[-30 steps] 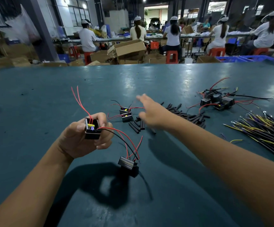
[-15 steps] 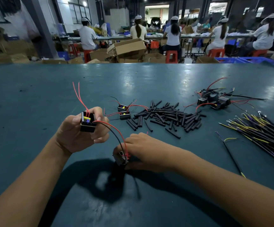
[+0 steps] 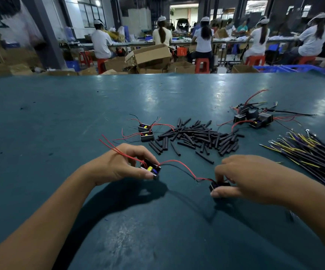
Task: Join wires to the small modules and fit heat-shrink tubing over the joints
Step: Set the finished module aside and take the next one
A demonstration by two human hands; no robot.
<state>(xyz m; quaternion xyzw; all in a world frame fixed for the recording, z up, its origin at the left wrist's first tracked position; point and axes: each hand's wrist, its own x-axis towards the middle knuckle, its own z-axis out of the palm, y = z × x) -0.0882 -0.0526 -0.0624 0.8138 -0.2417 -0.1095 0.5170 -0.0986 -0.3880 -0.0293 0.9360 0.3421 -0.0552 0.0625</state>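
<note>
The left hand [image 3: 116, 167] pinches a small black module [image 3: 151, 168] between thumb and fingers, low over the table [image 3: 60, 117]. The module is a little open box with yellow and blue parts inside. Two thin red wires [image 3: 115, 149] stick out of it, up and to the left, across the back of the hand. A red lead [image 3: 185, 168] runs from this module across to a second module [image 3: 217, 186], a plain black block. The right hand [image 3: 255, 176] grips that block with curled fingers and thumb, right at the table top. Past the hands, in the middle of the table, lies a loose pile of short black tubes [image 3: 198, 136]. Just left of the pile sit two more modules [image 3: 145, 131] with thin red and black wires. Far right of the pile is a clump of wired modules [image 3: 253, 117]. On the right edge lies a bundle of long wires [image 3: 311, 152], black, yellow and purple.
</note>
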